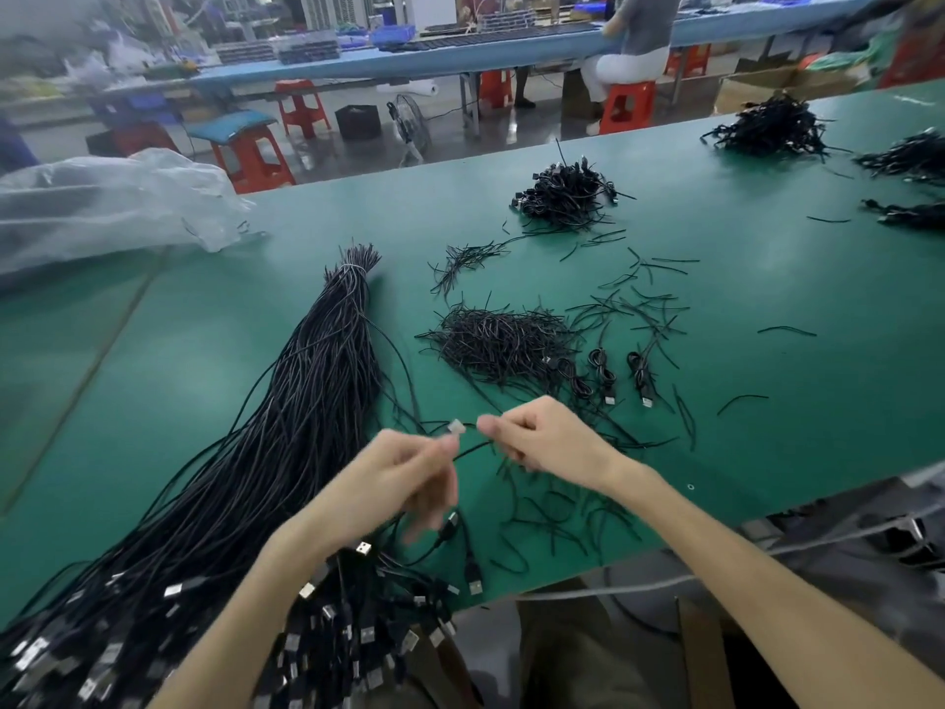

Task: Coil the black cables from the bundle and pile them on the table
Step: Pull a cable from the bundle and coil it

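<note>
Both hands meet above the near part of the green worktop [767, 309], and each grip is closed on the same single black cable [473, 447]. The left hand [409, 468] is blurred, its fingers curled, and it pinches the cable just below a pale metal plug [455, 428] that sticks up at its fingertips. The right hand [542, 442] pinches the cable between thumb and forefinger, just beside the plug. A short slack arc of cable hangs between the two grips, so the held piece lies in the small gap between the hands, clear of the surface.

The bundle [317, 401] lies to the left of the hands. It is a long sheaf tied near its far end, and it fans out toward the person, with its many plug ends spilling over the near edge under the left forearm.

Three coiled cables [603, 371] lie side by side beyond the right hand, well apart from the grips. Beside them is a mound of loose black strips [496, 340], with more scattered around. A further heap [562, 194] of black cables sits farther back, and a clear plastic bag [102, 202] rests at the far left.
</note>
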`<action>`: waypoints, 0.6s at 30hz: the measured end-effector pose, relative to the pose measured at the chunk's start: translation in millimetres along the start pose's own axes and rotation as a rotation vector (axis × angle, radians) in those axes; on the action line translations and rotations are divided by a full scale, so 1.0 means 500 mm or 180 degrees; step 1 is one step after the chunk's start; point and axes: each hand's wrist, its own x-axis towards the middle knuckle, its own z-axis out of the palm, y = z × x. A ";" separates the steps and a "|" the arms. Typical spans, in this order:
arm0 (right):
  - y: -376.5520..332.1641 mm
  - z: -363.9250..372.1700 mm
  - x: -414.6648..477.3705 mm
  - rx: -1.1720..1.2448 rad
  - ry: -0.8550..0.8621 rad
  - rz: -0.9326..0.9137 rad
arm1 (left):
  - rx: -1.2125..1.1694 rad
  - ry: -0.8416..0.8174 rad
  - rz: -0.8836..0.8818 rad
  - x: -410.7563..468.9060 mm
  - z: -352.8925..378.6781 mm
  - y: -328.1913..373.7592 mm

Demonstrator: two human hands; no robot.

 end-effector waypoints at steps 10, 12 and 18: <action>-0.038 0.097 -0.013 0.0420 -0.0358 -0.0414 | -0.2815 0.1579 -0.0091 0.027 0.053 -0.003; -0.030 0.115 -0.015 0.0166 -0.0464 -0.0383 | -0.3357 0.1383 -0.0068 0.023 0.042 0.020; -0.035 0.047 0.015 -0.0627 -0.0174 -0.0142 | -0.1515 0.0864 0.0276 -0.002 0.010 0.035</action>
